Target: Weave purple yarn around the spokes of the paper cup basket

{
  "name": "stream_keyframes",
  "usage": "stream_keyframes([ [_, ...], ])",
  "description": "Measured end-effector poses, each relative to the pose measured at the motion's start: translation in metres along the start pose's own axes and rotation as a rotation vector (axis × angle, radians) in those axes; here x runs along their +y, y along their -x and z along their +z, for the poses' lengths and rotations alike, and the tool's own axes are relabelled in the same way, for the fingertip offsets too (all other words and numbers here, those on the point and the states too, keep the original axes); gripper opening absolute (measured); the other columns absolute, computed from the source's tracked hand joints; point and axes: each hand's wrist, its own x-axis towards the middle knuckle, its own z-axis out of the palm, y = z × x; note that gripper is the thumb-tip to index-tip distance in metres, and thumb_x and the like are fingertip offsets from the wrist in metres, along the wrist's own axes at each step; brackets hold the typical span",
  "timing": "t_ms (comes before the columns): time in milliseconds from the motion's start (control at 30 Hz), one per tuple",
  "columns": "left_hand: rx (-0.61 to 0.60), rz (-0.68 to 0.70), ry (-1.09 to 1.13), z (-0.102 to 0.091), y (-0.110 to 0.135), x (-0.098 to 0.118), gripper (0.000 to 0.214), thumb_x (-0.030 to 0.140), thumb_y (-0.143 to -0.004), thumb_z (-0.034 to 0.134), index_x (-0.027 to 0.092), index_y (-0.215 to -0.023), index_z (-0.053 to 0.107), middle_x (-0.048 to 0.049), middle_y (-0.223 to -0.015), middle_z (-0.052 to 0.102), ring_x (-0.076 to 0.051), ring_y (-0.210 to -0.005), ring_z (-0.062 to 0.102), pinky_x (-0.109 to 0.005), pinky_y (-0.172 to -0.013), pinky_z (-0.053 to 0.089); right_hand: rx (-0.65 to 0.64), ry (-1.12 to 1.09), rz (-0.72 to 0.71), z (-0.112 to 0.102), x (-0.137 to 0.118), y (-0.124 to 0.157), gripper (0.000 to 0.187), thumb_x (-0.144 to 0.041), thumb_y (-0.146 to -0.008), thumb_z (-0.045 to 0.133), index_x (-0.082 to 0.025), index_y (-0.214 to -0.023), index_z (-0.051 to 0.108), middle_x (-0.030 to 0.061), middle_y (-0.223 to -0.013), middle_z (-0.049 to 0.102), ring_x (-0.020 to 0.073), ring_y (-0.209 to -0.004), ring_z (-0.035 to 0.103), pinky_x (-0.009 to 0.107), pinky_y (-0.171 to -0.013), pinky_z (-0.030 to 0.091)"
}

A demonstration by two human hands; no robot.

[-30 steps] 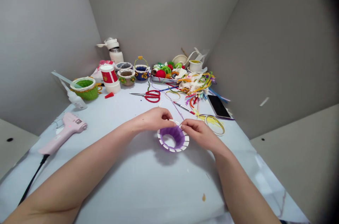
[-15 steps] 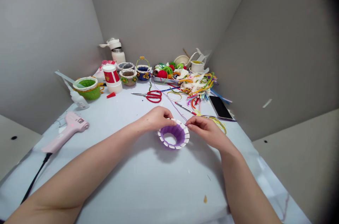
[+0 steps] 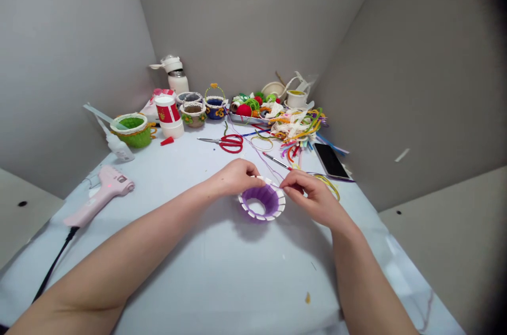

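Note:
A small paper cup [image 3: 273, 203], purple inside with a white rim cut into tabs, is tilted so that its opening faces me. My left hand [image 3: 242, 176] is closed on its upper left rim, with the thumb over the edge. At the upper right rim my right hand [image 3: 307, 191] pinches a thin purple yarn [image 3: 270, 165]. The yarn runs back across the table past the pen toward the far tray. Both hands' lower fingers are partly hidden by the cup and by each other finger.
Red-handled scissors [image 3: 231, 143], a pen [image 3: 276, 160] and a phone [image 3: 331, 160] lie beyond my hands. At left are a pink glue gun [image 3: 101, 192], a glue bottle [image 3: 119, 148] and a green basket [image 3: 133, 137]. A pile of yarn scraps [image 3: 295, 126] sits far right.
The whole view has shifted very slightly. My hands keep their holds on the cup and the yarn, with the right fingertips still by the rim.

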Motion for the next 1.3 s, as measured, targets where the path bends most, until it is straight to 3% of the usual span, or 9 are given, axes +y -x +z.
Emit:
stream_keyframes([
  [267,0.007,0.000,-0.007,0.000,0.000,0.000,0.030,0.043,-0.065,0.064,0.014,-0.075,0.066,-0.0009,-0.069,0.064,-0.013,-0.061,0.055,-0.022,-0.052,0.040,-0.087,-0.027,0.020,-0.001,0.005,0.001,0.012,-0.018,-0.088,0.051,-0.019,-0.085,0.063,0.0025,-0.082,0.060,0.0134,-0.075,0.054,0.024,-0.067,0.041],
  [467,0.011,-0.013,-0.019,-0.001,0.003,0.002,0.029,0.041,-0.066,0.062,0.015,-0.076,0.066,-0.0012,-0.070,0.064,-0.014,-0.063,0.056,-0.023,-0.054,0.042,-0.167,-0.098,0.147,0.001,0.004,0.000,0.020,-0.027,-0.092,0.046,-0.018,-0.082,0.061,0.0018,-0.080,0.059,0.0138,-0.073,0.052,0.024,-0.066,0.040],
  [600,0.012,-0.011,-0.075,-0.004,0.007,0.006,0.025,0.038,-0.067,0.058,0.015,-0.075,0.063,-0.0010,-0.071,0.065,-0.014,-0.064,0.056,-0.022,-0.054,0.041,-0.143,-0.144,0.197,0.005,0.000,-0.001,0.035,-0.035,-0.096,0.036,-0.017,-0.070,0.051,-0.0002,-0.070,0.049,0.0125,-0.067,0.045,0.024,-0.063,0.036],
  [700,0.011,0.005,-0.154,-0.005,0.010,0.008,0.022,0.036,-0.068,0.055,0.016,-0.074,0.061,-0.0007,-0.070,0.064,-0.014,-0.063,0.055,-0.022,-0.052,0.039,-0.119,-0.149,0.228,0.011,0.000,-0.002,0.036,-0.037,-0.094,0.040,-0.018,-0.064,0.041,-0.0025,-0.064,0.039,0.0110,-0.062,0.036,0.023,-0.056,0.030],
  [833,-0.017,0.072,-0.160,-0.004,0.011,0.011,0.029,0.040,-0.069,0.056,0.017,-0.084,0.064,-0.0013,-0.079,0.066,-0.014,-0.069,0.058,-0.022,-0.055,0.041,-0.106,-0.165,0.258,0.018,0.002,-0.003,0.033,-0.034,-0.091,0.043,-0.018,-0.062,0.040,-0.0032,-0.062,0.033,0.0102,-0.059,0.031,0.023,-0.053,0.026],
  [1000,-0.091,0.145,-0.076,0.001,0.009,0.012,0.027,0.038,-0.070,0.059,0.016,-0.085,0.067,-0.0007,-0.081,0.068,-0.013,-0.072,0.058,-0.021,-0.061,0.043,-0.105,-0.152,0.216,0.019,0.001,-0.005,0.034,-0.035,-0.091,0.044,-0.017,-0.062,0.042,-0.0032,-0.062,0.035,0.0101,-0.060,0.033,0.023,-0.053,0.027],
  [1300,-0.052,0.025,-0.022,0.001,0.006,0.010,0.027,0.036,-0.065,0.063,0.015,-0.082,0.066,-0.0006,-0.076,0.065,-0.012,-0.063,0.055,-0.021,-0.054,0.041,-0.078,-0.220,0.258,0.018,0.004,-0.006,0.027,-0.035,-0.089,0.049,-0.016,-0.071,0.057,-0.0013,-0.067,0.050,0.0116,-0.064,0.043,0.022,-0.058,0.034],
])
